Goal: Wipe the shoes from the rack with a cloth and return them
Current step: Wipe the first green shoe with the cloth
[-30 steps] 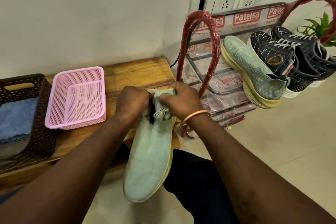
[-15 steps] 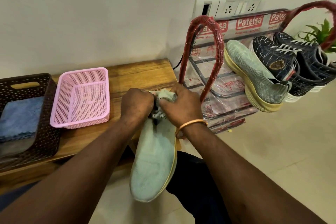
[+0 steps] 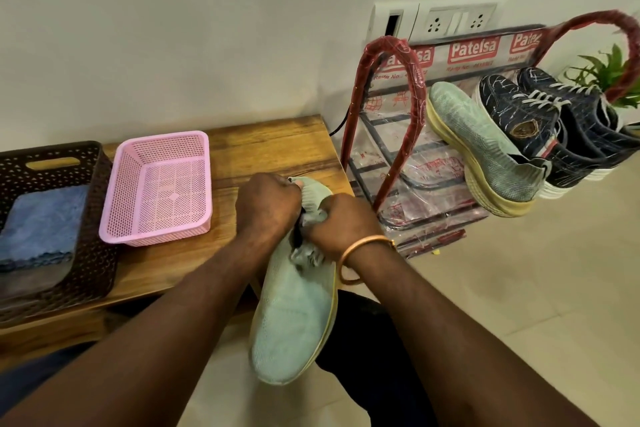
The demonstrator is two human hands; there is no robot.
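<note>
A pale green knit shoe (image 3: pixel 294 319) with a yellow sole points toe-down toward me, in front of the wooden bench. My left hand (image 3: pixel 266 208) grips its collar from the left. My right hand (image 3: pixel 341 222), with a copper bangle on the wrist, clutches a grey cloth (image 3: pixel 306 253) bunched at the shoe's opening. The matching green shoe (image 3: pixel 485 156) rests on the red-framed rack (image 3: pixel 398 135), next to two dark navy sneakers (image 3: pixel 540 121).
On the wooden bench (image 3: pixel 270 146) stand a pink mesh basket (image 3: pixel 159 191) and a dark brown basket (image 3: pixel 86 253) holding folded blue cloths (image 3: pixel 41 225). A wall socket panel (image 3: pixel 450 21) and a green plant (image 3: pixel 609 76) sit behind the rack. Tiled floor lies to the right.
The shoe and both hands stay together at the bench edge; the cloth shifts slightly at the shoe's opening. The view has drifted a little left and down.
</note>
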